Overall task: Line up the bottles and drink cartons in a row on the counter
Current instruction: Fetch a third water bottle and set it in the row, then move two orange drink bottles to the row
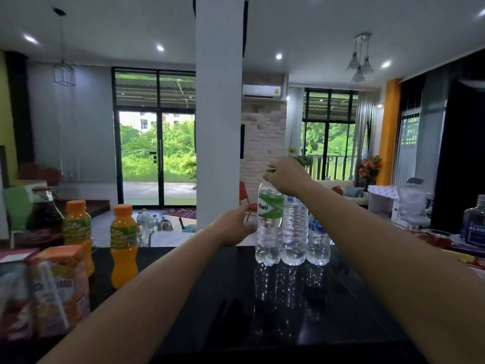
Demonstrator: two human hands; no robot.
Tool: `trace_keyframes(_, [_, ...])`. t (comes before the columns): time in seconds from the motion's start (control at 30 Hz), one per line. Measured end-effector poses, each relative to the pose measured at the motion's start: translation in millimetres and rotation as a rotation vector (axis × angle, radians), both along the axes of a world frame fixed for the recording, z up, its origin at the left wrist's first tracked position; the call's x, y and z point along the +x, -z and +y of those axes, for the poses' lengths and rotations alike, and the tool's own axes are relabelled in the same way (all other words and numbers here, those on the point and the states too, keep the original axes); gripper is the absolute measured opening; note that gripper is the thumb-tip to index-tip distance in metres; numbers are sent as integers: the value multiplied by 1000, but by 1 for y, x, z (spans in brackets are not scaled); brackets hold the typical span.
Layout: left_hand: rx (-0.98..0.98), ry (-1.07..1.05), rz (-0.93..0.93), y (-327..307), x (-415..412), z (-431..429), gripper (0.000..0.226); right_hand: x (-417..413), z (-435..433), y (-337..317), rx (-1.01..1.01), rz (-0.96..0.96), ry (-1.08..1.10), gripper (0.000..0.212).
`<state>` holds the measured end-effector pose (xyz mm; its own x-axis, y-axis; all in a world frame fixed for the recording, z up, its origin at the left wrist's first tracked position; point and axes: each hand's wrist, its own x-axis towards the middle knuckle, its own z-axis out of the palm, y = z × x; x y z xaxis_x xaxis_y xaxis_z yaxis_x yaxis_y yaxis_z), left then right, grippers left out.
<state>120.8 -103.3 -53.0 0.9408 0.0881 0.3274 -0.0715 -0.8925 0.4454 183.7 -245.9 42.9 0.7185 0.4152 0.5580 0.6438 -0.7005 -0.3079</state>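
Three clear water bottles stand side by side at the far edge of the black counter [210, 298]: a green-label bottle [269, 227], a taller clear one [294, 232] and a blue-label one [318, 240]. My right hand [287, 176] grips the green cap of the green-label bottle from above. My left hand [236, 224] rests against that bottle's left side at mid-height. On the left stand two orange juice bottles [123, 245] [78, 227], a dark red bottle [44, 219] and two drink cartons [61, 290] [14, 300].
A white pillar [219, 114] rises behind the counter. At the far right stand a large clear jug [475, 224] and colourful packets [430, 237]. The counter's far edge runs just behind the water bottles.
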Motion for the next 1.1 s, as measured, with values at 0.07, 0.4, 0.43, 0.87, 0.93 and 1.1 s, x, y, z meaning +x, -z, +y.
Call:
trace_keyframes(0.07, [160, -49, -16, -13, -20, 10, 65, -10, 2, 0, -32, 4, 17, 16])
trace_keyframes(0.4, [398, -228, -81, -74, -132, 80, 55, -81, 40, 1, -177, 31, 33, 36])
trace_keyframes(0.43, [411, -247, -77, -78, -142, 90, 53, -91, 48, 1, -205, 40, 21, 41])
trace_keyframes(0.87, [425, -459, 8, -64, -194, 236, 53, -161, 199, 28, -235, 85, -228, 56])
trace_keyframes(0.93, [419, -463, 5, -58, -192, 251, 50, -161, 218, 36, -223, 94, -233, 61])
trace_keyframes(1.1, [413, -425, -34, -46, -182, 268, 43, -160, 247, 53, -178, 91, -186, 46])
